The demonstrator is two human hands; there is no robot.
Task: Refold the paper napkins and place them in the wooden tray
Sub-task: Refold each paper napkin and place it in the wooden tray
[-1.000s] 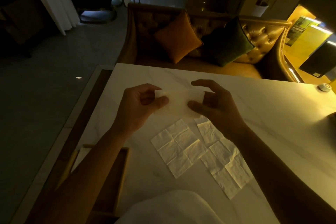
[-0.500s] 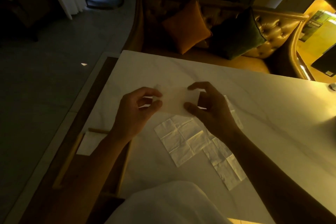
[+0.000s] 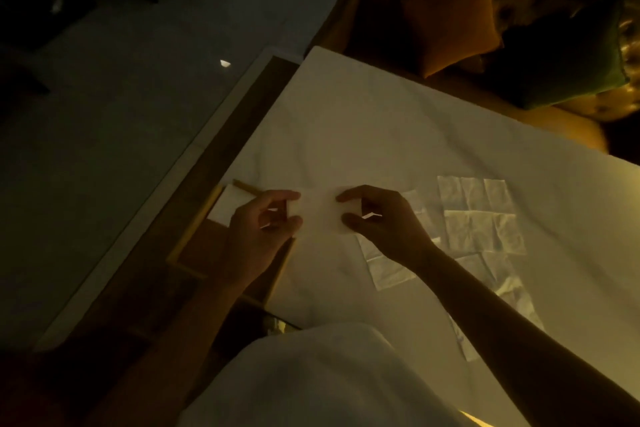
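I hold a folded white napkin (image 3: 318, 215) between both hands, just above the table's left edge. My left hand (image 3: 258, 232) pinches its left end and my right hand (image 3: 384, 222) pinches its right end. The wooden tray (image 3: 194, 229) sits below and left of my left hand, off the table's side, with one folded napkin (image 3: 227, 206) in its far corner. Two unfolded creased napkins lie flat on the table: one (image 3: 388, 269) partly under my right wrist, another (image 3: 481, 222) further right.
The white marble table (image 3: 363, 135) stretches to the right and away from me. A tufted sofa with an orange cushion (image 3: 450, 21) and a green cushion (image 3: 568, 52) stands behind it. Dark floor lies to the left. My white-clothed body (image 3: 311, 378) fills the bottom.
Both hands carried the folded napkin left, from above the flat napkins to the table's left edge over the tray. The camera swung left and down.
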